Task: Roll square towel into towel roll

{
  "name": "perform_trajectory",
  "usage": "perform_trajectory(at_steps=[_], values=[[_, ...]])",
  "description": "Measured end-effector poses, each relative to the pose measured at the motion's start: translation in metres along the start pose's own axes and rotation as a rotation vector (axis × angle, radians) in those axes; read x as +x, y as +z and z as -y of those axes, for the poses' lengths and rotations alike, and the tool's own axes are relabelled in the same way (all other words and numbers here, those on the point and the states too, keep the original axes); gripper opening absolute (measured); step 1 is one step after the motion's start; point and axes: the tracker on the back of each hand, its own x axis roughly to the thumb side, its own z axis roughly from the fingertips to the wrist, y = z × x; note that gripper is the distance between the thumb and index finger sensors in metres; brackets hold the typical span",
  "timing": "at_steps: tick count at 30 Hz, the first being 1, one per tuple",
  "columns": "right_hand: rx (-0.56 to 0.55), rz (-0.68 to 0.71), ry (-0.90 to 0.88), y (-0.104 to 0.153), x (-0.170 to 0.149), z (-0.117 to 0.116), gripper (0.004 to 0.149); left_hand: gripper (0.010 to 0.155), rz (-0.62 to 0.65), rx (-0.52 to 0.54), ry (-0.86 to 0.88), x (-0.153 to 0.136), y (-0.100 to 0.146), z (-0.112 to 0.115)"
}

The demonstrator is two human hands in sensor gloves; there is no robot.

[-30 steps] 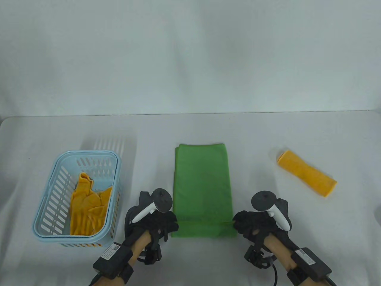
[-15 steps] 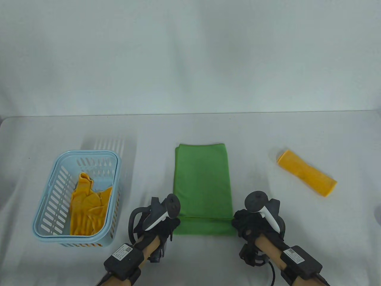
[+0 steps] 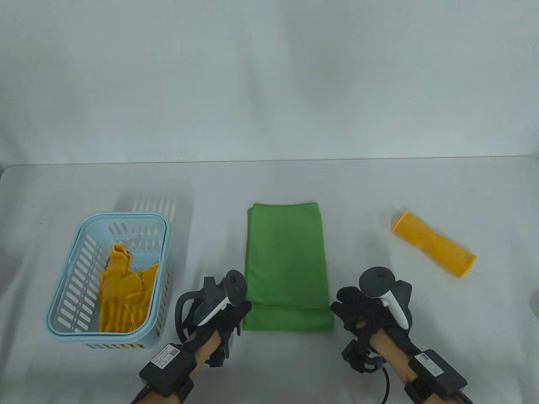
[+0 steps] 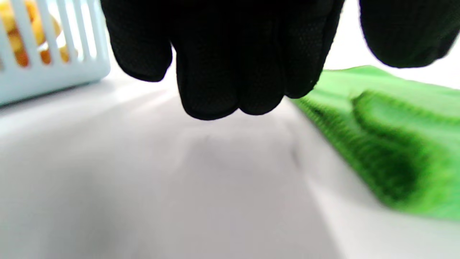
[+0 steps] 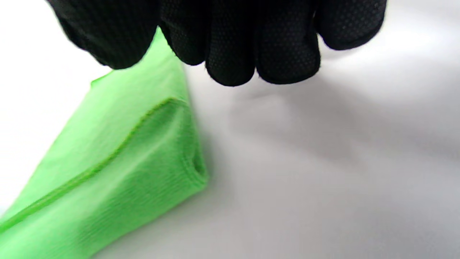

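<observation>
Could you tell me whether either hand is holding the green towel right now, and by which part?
Neither: the left hand and right hand sit beside the towel's folded near end, fingers hanging free.

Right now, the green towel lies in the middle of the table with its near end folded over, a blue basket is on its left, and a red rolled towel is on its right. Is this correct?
Not quite: the rolled towel on the right is yellow, not red, as the table view shows. The rest holds: the green towel lies in the middle with its near end folded over, and the blue basket is on its left.
</observation>
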Motion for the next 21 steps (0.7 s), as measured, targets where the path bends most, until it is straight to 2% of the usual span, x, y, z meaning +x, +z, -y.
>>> perform_trajectory(at_steps=[5,7,9,11,13,16,21], values=[[-0.024,0.163,0.087,0.019,0.021,-0.005,0.068,0.068,0.137,0.073,-0.035,0.018,0.016,-0.014],[0.033,0.28,0.133,0.024,0.03,-0.014,0.071,0.068,0.251,0.056,-0.083,0.027,0.021,-0.012],[0.084,0.328,0.205,0.027,0.036,-0.025,0.073,0.068,0.357,0.007,-0.154,0.036,0.025,-0.006],[0.088,0.342,0.262,0.027,0.038,-0.031,0.073,0.068,0.368,-0.002,-0.19,0.04,0.026,-0.002],[0.091,0.341,0.363,0.026,0.038,-0.041,0.072,0.069,0.389,-0.057,-0.236,0.044,0.025,0.008],[0.05,0.322,0.466,0.024,0.037,-0.049,0.072,0.071,0.375,-0.094,-0.287,0.045,0.022,0.019],[0.008,0.311,0.552,0.023,0.034,-0.057,0.071,0.075,0.369,-0.119,-0.298,0.041,0.021,0.027]])
